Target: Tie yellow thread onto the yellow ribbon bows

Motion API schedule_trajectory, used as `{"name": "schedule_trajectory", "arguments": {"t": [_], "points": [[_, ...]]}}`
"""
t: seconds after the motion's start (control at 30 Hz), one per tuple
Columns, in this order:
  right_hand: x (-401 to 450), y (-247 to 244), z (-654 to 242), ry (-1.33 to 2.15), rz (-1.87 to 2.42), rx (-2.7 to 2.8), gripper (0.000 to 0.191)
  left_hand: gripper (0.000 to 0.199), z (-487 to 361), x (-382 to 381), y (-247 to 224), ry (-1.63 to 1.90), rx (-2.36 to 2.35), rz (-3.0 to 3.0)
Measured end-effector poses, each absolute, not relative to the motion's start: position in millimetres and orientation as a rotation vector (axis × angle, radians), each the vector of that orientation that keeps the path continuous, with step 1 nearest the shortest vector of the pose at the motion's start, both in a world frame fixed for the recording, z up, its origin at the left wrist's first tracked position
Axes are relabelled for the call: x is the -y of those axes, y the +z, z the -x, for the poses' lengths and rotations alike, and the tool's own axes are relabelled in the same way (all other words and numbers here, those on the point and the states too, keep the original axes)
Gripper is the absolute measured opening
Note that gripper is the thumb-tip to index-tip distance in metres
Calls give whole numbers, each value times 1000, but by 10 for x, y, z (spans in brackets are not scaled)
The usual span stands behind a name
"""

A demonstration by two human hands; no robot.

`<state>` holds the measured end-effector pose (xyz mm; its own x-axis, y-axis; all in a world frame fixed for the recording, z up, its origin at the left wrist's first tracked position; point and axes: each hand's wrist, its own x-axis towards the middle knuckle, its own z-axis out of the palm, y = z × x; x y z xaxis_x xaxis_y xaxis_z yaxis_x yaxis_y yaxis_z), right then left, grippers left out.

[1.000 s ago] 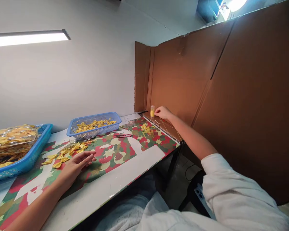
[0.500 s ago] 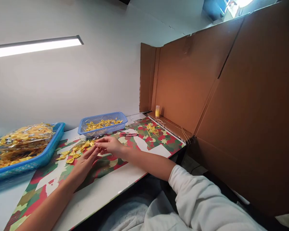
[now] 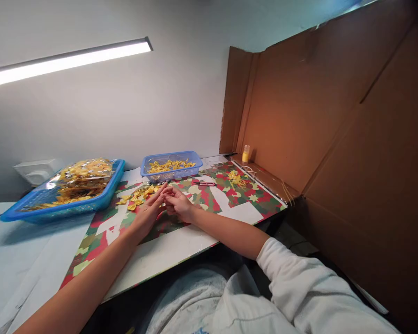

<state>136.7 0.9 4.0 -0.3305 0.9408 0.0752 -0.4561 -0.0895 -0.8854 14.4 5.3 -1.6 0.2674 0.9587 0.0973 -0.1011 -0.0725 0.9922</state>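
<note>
My left hand (image 3: 149, 215) and my right hand (image 3: 178, 204) meet over the camouflage-patterned sheet (image 3: 211, 199). Their fingertips are pinched together and touch each other. Whatever sits between the fingers is hidden or too small to make out. Just beyond my left hand lies a loose pile of yellow ribbon bows (image 3: 135, 200). Behind the hands stands a small blue basket (image 3: 199, 170) with more yellow bows in it. Pink-handled thread snips (image 3: 205, 184) lie on the sheet to the right of my fingers.
A larger blue basket (image 3: 116, 185) at the left holds a clear bag of yellow bows (image 3: 90, 174). Yellow thread scraps (image 3: 236, 178) lie at the right. A small yellow bottle (image 3: 245, 154) stands by the cardboard wall (image 3: 282, 125), which borders the table's right side.
The view has swung left, so everything sits further right in the picture. Both hands stay pinched together; the right fingers are now more curled and have dropped slightly against the left.
</note>
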Motion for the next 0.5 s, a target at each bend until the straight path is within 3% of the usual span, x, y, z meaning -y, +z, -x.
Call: {"name": "schedule_trajectory", "arguments": {"t": [0.5], "points": [[29,52,-1425,1626,714,1101,26,33,-152,-57,-54,1197,-791,-1182]]}}
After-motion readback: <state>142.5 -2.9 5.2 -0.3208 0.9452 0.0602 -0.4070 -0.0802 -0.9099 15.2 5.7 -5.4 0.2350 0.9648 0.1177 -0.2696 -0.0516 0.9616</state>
